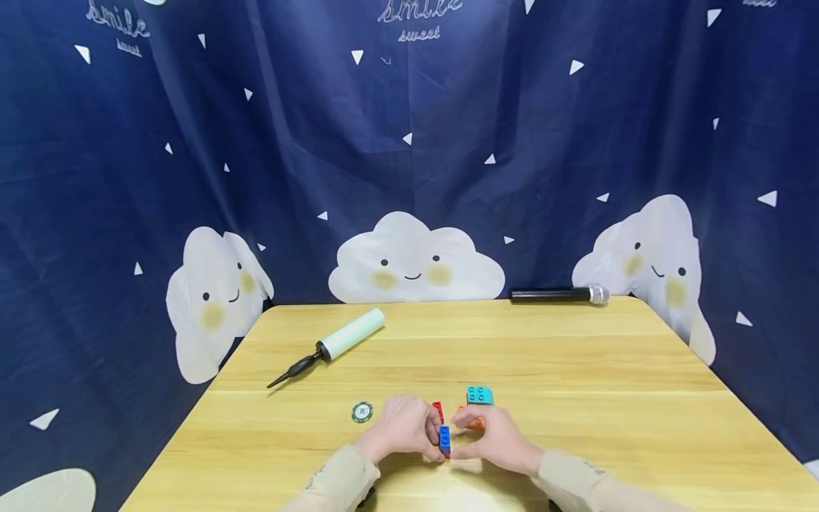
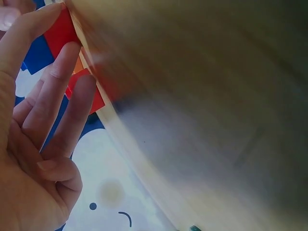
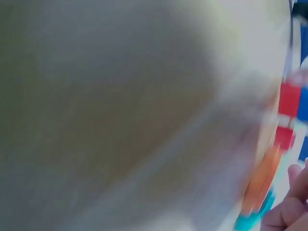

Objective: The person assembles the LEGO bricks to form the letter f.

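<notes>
In the head view a small blue brick (image 1: pixel 444 439) sits on top of a red brick (image 1: pixel 447 456) at the table's front. My left hand (image 1: pixel 399 430) holds this pair from the left, with thumb and fingertips at its side; the left wrist view shows thumb and finger at the lower red brick (image 2: pixel 61 31). To the right, my right hand (image 1: pixel 502 437) has its thumb beside the pair and its index finger spread away from it. A second red brick (image 1: pixel 438 410) lies just behind. Partly hidden by my right hand are orange (image 1: pixel 476 424) and teal (image 1: pixel 480 395) bricks.
A green-and-white poker chip (image 1: pixel 362 412) lies left of my left hand. Farther back is a pale green hand pump (image 1: pixel 352 334) with a black nozzle. A black microphone (image 1: pixel 557 295) lies along the rear edge of the wooden table (image 1: pixel 576 355), before a dark blue curtain.
</notes>
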Demonstrator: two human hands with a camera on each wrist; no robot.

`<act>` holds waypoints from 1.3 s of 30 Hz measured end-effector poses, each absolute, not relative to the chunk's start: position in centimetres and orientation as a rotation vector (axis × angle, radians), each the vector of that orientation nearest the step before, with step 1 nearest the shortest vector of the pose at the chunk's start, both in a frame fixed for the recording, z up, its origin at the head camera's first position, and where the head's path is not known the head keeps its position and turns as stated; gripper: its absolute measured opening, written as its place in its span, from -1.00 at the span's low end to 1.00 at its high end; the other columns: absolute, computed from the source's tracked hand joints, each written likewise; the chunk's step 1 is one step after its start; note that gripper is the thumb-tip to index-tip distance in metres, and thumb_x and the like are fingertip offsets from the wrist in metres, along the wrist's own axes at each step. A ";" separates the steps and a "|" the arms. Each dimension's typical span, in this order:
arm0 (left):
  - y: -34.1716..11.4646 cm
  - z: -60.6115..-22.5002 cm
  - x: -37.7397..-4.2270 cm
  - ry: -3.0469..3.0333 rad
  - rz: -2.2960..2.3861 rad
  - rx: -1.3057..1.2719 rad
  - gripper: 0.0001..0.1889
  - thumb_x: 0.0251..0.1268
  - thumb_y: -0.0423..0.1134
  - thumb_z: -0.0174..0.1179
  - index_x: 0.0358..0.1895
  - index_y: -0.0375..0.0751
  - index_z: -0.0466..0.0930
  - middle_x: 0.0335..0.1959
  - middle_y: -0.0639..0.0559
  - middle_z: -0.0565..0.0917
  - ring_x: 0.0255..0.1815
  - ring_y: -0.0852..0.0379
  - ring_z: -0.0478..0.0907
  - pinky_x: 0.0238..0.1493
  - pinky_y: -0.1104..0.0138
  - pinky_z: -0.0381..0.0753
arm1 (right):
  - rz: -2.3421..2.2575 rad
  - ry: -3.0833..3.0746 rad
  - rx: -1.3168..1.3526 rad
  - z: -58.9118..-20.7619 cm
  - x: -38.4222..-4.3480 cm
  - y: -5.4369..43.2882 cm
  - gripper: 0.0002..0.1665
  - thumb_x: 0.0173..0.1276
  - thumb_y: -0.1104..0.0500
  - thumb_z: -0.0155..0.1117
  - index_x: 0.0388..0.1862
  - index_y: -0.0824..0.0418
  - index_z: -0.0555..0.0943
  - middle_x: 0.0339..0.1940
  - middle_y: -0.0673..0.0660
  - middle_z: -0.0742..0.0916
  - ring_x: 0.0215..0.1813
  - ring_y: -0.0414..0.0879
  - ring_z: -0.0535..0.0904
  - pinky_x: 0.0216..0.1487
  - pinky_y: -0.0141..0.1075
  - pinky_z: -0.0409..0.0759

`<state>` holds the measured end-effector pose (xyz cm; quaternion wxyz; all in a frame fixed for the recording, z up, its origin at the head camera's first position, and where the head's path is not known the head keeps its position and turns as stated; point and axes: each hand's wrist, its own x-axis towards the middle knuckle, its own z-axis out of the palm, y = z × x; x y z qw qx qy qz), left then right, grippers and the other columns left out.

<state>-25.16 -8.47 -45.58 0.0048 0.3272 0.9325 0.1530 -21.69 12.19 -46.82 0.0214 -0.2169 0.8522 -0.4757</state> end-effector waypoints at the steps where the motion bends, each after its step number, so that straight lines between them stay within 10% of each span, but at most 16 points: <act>1: -8.5 -45.6 -25.2 2.922 0.475 1.023 -0.74 -0.37 0.15 0.54 -0.60 0.28 0.63 -0.68 0.57 0.58 -0.57 0.60 0.35 -0.50 0.55 0.25 | -1.452 2.691 -0.627 -46.7 -21.8 12.7 -0.54 -0.07 0.06 0.57 -0.16 0.14 0.66 -0.16 0.01 0.74 -0.02 -0.03 0.61 0.12 0.10 0.47; 9: -8.8 -45.6 -25.2 2.936 0.461 1.004 -0.72 -0.38 0.16 0.54 -0.59 0.29 0.60 -0.68 0.58 0.57 -0.54 0.61 0.35 -0.48 0.55 0.23 | -1.250 2.917 -0.173 -46.6 -23.1 15.4 -0.52 -0.25 0.03 0.64 -0.24 -0.10 0.68 0.07 0.05 0.70 0.20 0.15 0.52 0.18 0.14 0.37; 27: -8.1 -45.9 -25.4 2.923 0.442 1.002 -0.71 -0.38 0.17 0.53 -0.59 0.30 0.60 -0.65 0.60 0.56 -0.57 0.61 0.34 -0.47 0.56 0.23 | -1.410 2.808 -0.259 -46.8 -23.3 14.9 -0.59 -0.14 0.14 0.59 -0.24 0.08 0.68 -0.14 0.03 0.72 -0.07 -0.11 0.56 0.03 0.00 0.46; 34: -8.2 -45.9 -25.4 2.925 0.434 0.999 -0.71 -0.39 0.17 0.53 -0.60 0.30 0.59 -0.67 0.59 0.56 -0.57 0.59 0.34 -0.48 0.54 0.24 | -1.720 2.532 -0.451 -45.4 -22.7 14.6 -0.53 0.02 0.19 0.49 -0.04 0.24 0.63 0.10 0.30 0.63 -0.47 -0.29 0.42 -0.59 -0.40 0.43; 39: -8.2 -45.8 -25.4 2.986 0.335 1.001 -0.62 -0.44 0.24 0.53 -0.67 0.27 0.49 -0.75 0.54 0.44 -0.65 0.49 0.26 -0.59 0.49 0.22 | -1.729 2.400 -0.552 -45.8 -21.9 13.9 -0.53 0.06 0.18 0.49 -0.01 0.26 0.63 0.12 0.33 0.60 -0.61 -0.32 0.27 -0.65 -0.47 0.30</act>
